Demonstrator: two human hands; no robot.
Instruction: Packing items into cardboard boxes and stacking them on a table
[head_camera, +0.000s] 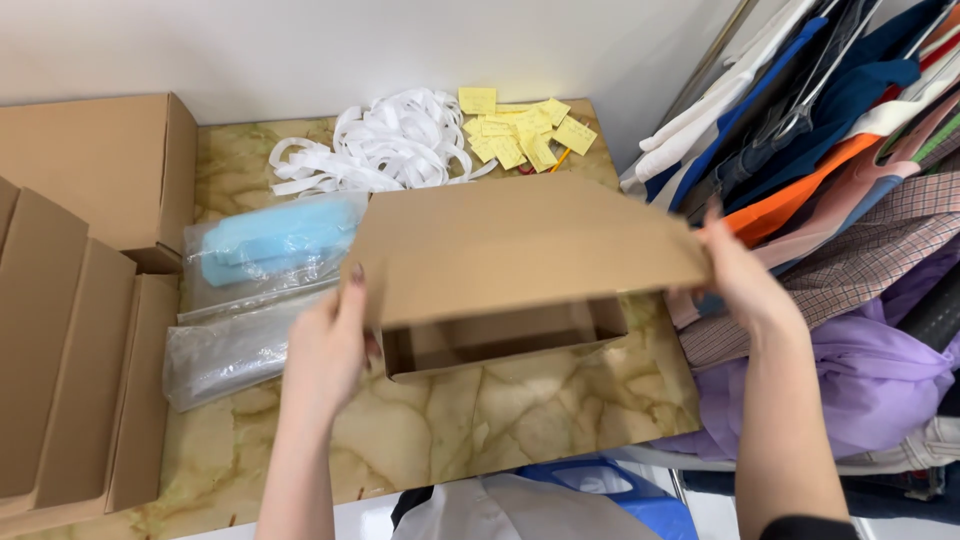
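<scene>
My table (520, 420) has a marbled, yellow-green top, and the box (500, 270) I have in both grips sits on its middle with the lid flap raised. At the back lie a heap of white strips (385, 145) and, just right of it, a scatter of yellow tags (520, 130); on the left are a clear bag with something blue (270, 245) inside and a second clear bag (230, 350) in front of it. Cardboard boxes (90, 170) stand at the back left corner, and folded cardboard (70, 370) lines the left edge.
</scene>
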